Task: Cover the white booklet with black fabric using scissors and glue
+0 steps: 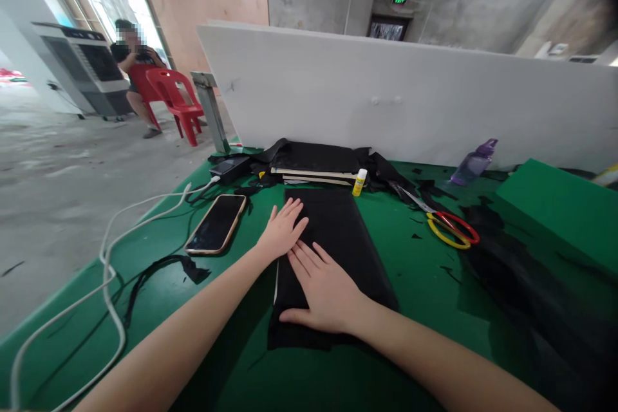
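A flat rectangular piece covered in black fabric point(347, 238) lies lengthwise on the green table, a pale edge showing along its left side. My left hand point(284, 229) rests on its upper left edge, fingers stretched out. Lower down, my right hand point(328, 286) presses flat on the black surface with its thumb apart, its fingertips close to my left hand. Neither hand grips anything. Just beyond the piece stands a yellow glue stick point(359, 183) with a white cap. Scissors point(447, 224) with red and yellow handles lie open to the right.
A stack of black-covered boards point(318, 158) sits at the back against a white panel point(386, 90). On the left are a phone point(217, 224), a black box point(230, 168) and a white cable point(107, 257). A purple bottle point(473, 164) and black scraps point(502, 270) lie right. A person sits far left.
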`<state>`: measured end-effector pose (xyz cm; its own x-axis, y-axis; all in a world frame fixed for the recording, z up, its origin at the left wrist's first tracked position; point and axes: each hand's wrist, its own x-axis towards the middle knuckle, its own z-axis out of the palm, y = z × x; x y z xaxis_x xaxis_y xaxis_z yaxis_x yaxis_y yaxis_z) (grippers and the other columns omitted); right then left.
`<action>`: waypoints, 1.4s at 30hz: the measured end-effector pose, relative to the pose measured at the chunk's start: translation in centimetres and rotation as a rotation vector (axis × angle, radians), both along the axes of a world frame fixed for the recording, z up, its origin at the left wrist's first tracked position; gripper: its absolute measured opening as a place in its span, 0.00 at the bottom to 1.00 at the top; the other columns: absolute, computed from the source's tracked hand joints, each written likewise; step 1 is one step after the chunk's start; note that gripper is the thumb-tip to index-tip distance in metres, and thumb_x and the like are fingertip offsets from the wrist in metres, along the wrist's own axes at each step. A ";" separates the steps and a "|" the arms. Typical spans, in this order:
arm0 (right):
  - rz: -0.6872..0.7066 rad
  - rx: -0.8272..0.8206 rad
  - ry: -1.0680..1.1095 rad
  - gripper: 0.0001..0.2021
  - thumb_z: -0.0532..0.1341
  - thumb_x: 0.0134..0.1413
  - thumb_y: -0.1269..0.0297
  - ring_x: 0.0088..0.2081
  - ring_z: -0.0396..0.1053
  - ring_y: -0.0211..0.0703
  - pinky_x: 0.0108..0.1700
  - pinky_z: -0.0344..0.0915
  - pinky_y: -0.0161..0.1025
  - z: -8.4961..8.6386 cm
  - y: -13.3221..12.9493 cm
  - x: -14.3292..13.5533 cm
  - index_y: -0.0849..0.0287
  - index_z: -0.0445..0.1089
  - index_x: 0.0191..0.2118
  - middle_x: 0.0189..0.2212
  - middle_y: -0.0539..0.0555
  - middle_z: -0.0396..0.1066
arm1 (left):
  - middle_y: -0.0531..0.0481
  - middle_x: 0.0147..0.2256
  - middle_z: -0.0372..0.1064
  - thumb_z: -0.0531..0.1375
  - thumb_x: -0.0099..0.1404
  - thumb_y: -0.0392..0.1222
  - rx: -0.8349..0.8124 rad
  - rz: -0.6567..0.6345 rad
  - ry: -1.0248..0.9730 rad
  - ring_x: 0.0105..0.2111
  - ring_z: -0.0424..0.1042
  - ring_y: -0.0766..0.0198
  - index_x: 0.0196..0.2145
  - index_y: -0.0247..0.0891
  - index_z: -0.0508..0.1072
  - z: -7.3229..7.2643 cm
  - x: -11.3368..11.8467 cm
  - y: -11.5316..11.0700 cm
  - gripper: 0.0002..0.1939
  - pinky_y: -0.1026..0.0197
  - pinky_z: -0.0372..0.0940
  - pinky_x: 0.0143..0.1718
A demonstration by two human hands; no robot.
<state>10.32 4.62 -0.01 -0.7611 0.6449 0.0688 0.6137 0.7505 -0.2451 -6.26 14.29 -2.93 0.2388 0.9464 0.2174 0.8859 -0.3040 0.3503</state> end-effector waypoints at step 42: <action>-0.703 -0.005 0.848 0.20 0.59 0.47 0.64 0.56 0.61 0.52 0.61 0.52 0.50 -3.9 20.8 10.6 0.56 0.72 0.48 0.52 0.59 0.62 | 0.41 0.56 0.63 0.50 0.65 0.36 0.064 0.021 -0.075 0.56 0.62 0.53 0.59 0.30 0.59 -0.8 -4.6 -3.1 0.25 0.51 0.58 0.57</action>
